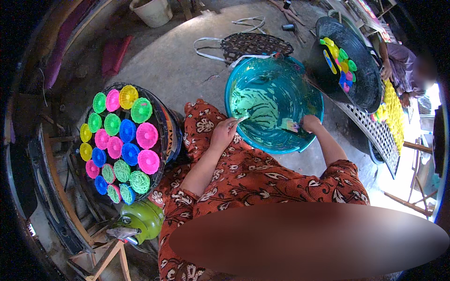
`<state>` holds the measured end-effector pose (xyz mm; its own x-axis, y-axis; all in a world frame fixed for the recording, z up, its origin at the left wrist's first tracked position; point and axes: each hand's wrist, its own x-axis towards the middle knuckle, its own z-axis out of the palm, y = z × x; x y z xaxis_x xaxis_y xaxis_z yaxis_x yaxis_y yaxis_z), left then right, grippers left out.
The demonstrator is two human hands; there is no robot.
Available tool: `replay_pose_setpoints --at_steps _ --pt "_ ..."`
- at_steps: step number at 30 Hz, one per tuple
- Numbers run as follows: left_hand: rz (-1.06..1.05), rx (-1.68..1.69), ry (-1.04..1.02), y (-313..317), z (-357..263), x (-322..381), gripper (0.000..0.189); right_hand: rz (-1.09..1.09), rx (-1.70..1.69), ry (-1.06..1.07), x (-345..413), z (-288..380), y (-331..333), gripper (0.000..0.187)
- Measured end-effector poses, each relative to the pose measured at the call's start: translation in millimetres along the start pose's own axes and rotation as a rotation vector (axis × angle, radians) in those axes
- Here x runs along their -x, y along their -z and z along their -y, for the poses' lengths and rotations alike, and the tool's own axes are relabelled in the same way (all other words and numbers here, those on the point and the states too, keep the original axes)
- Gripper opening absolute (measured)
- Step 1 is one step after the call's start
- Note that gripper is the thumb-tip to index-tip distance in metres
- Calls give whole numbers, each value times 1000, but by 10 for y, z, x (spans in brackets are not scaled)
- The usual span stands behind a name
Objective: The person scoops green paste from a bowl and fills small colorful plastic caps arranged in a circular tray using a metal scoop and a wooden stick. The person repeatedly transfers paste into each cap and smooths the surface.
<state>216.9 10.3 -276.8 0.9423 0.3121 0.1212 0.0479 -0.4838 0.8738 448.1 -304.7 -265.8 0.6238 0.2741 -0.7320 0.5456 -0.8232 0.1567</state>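
A large teal plastic basin (299, 140) stands before me, its inside smeared and holding a mass of pale green dough (258, 105). My left hand (224, 135) is at the near left rim, fingers pinching a small pale thing (240, 120) that I cannot identify. Over the right side of the basin, my right hand (311, 123) grips a flat scraper-like tool (290, 125) with pale green dough on its end. To my left, colourful plastic fluted moulds (147, 135) sit on a round rack (160, 140). Several of them carry pale green strands (139, 182).
A woven basket tray (255, 45) lies beyond the basin. At right are a big black wok (365, 73) with coloured moulds (348, 66), a perforated tray (374, 135) with yellow strands (393, 116), and another person (400, 63). A green gas cylinder (146, 219) stands at lower left.
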Motion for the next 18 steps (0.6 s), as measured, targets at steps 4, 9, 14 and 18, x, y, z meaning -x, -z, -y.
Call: replay_pose_setpoints --at_steps 4,9,14,18 --pt "24 -16 90 29 -12 11 26 -142 -109 -47 -59 289 -438 24" --pt "54 -11 186 62 -75 3 26 -114 -319 53 -165 1177 -483 25" --pt "37 -36 120 96 -106 9 26 -171 -308 49 -36 733 -168 22" --pt "66 12 165 101 -93 16 25 -196 -192 -182 -144 221 -231 23"
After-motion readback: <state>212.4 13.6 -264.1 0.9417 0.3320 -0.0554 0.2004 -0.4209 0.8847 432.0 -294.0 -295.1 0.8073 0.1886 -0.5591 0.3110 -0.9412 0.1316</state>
